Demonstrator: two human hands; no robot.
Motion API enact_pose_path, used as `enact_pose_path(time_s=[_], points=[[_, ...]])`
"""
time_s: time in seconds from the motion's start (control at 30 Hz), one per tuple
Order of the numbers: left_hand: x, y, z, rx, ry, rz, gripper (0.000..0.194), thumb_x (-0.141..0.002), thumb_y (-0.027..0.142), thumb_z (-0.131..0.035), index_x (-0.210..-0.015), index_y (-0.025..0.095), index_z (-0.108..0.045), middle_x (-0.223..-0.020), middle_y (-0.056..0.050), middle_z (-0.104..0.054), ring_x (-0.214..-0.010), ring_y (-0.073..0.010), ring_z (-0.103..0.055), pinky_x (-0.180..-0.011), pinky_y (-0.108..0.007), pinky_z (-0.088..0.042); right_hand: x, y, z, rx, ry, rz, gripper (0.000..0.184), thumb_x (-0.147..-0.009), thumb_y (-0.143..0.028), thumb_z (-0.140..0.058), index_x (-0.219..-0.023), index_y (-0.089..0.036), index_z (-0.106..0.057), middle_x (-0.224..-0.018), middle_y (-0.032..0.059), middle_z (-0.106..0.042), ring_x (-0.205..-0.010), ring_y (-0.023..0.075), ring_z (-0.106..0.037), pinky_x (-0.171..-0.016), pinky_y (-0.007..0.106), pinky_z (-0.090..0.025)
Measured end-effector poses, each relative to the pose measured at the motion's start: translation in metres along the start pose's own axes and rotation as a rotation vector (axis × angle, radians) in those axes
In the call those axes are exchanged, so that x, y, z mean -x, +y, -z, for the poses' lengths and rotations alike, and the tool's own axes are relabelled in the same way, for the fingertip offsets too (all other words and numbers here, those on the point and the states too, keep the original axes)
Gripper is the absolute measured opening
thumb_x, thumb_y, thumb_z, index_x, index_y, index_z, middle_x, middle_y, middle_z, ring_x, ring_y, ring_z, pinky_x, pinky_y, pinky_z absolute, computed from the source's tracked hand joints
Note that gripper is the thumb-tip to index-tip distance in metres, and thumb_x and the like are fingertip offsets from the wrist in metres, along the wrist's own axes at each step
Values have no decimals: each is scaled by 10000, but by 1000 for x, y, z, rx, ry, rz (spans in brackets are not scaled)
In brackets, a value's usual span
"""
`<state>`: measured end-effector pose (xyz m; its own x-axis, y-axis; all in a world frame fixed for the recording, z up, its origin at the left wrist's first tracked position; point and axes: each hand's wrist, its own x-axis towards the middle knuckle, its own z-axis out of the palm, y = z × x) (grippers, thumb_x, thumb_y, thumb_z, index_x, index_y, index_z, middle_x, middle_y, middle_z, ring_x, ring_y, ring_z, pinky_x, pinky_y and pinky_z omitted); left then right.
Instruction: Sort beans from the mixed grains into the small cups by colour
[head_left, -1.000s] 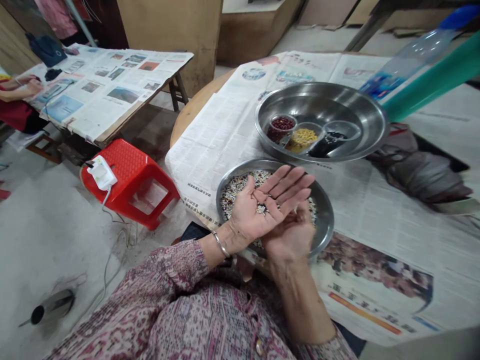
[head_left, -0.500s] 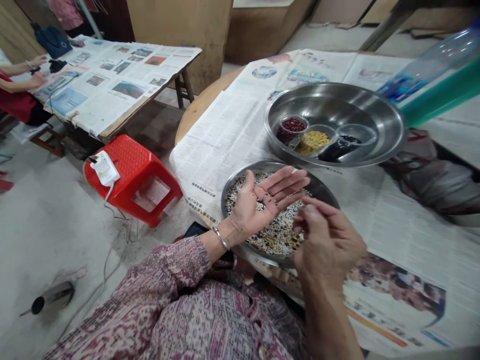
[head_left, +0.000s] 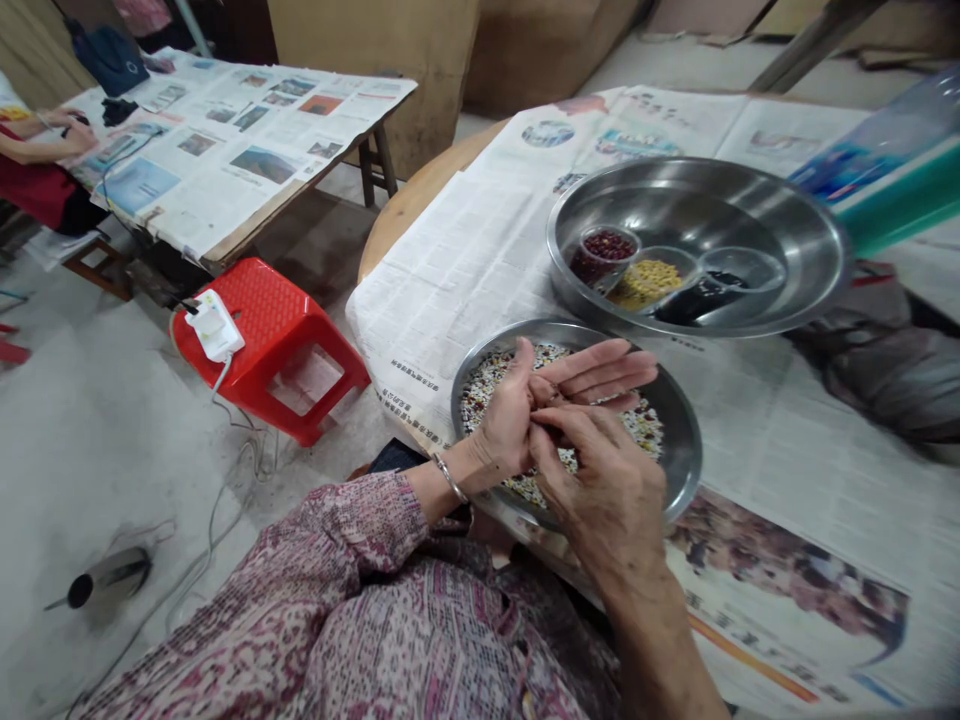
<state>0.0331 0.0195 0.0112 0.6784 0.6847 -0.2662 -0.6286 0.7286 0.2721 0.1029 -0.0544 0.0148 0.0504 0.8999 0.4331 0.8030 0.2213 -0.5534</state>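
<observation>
**Mixed grains lie in the near steel bowl, beneath both hands**

The left hand is palm up, its fingers extended, with a few small dark bits on it. At that palm, the right hand brings thumb and forefinger nearly together; whether they meet or pinch anything cannot be told. On the newspaper-covered tabletop, the far, larger basin holds clear cups of red beans, yellow grains and black grains.
</observation>
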Motion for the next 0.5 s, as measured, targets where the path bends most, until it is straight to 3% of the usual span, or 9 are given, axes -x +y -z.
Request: enact_pose_path(time_s=[0.13,0.3,0.5], points=[[1,0,2,-45,-102,-35,824,-1009,586,-57,-1350,31,-562,-1322,-215,-617,-1312,-277,-537,-1168,-445,-318,-4,4,4,48,-105,24,142,-913,-238,-496,-941,-221,-634,-950,69,-666,-879,218,-609,-781,355,-477],[0,-1,7,-77,-129,-57,795,-1013,576,-77,-1340,53,-578,-1327,-198,-619,-1272,-261,-575,-1152,-403,-351,-11,15,7,113,-248,114,115,-891,-242,-489,-856,-215,-596,-870,57,-643,-781,199,-588,-678,322,-430],[-3,1,7,-21,-6,-53,749,-1012,585,-143,-1307,80,-611,-1309,-183,-636,-1279,-272,-570,-1137,-432,-377,-6,24,10,137,-251,225,120,-904,-251,-480,-821,-209,-555,-800,39,-604,-734,188,-579,-659,307,-420]])
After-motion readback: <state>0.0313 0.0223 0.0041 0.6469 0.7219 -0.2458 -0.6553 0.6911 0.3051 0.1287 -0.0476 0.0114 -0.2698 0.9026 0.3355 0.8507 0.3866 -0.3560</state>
